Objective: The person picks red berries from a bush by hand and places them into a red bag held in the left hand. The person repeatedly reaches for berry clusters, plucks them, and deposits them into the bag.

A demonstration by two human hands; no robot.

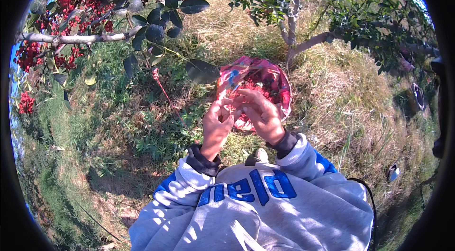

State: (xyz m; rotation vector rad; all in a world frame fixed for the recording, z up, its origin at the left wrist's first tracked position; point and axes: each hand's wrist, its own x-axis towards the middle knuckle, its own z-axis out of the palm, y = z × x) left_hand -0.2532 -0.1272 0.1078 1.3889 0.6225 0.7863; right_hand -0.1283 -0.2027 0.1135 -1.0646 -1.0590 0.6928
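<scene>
My left hand (217,121) and my right hand (262,115) meet in front of my body, fingers bent and fingertips nearly touching. Whether something small is pinched between them is too fine to make out. Below them on the grass stands an open red-pink plastic bag (285,93) with a patterned wall. Small red berries (254,86), with some darker bits among them, lie inside it. My hands cover part of the bag's near left side.
Upper left, a pale branch (89,39) bears dark green leaves (202,71) and dense red berry clusters (26,55). Another tree trunk (292,30) rises behind the bag. A red cord (163,89) hangs left of it. Dry grass (327,84) covers the ground at right.
</scene>
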